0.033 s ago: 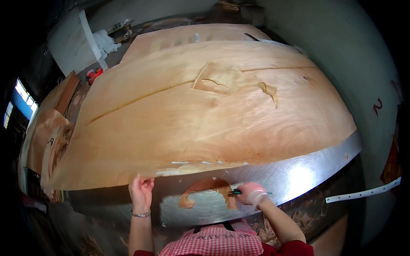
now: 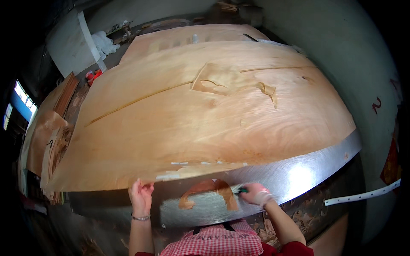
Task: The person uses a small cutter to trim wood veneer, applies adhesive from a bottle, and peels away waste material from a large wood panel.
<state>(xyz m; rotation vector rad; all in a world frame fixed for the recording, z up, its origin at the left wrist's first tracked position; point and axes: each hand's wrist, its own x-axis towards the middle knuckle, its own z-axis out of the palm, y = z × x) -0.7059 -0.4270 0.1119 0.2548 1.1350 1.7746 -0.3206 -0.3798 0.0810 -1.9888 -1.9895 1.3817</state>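
A large thin wood veneer sheet covers most of the metal-topped table. My left hand is at the sheet's near edge, with thumb and fingers closed on it. My right hand is closed round a small green and black tool, probably a knife, mostly hidden in the fingers. It is over the bare metal, just right of a curved, arch-shaped veneer scrap. White tape strips lie along the sheet's near edge.
Loose veneer pieces and a curled strip lie on the sheet, near a long split. Stacked veneer stands at the left. A white perforated strip juts in at the right. Scraps litter the floor.
My right hand has drawn a little to the right with the tool, away from the arched scrap. My left hand has stayed at the sheet's edge.
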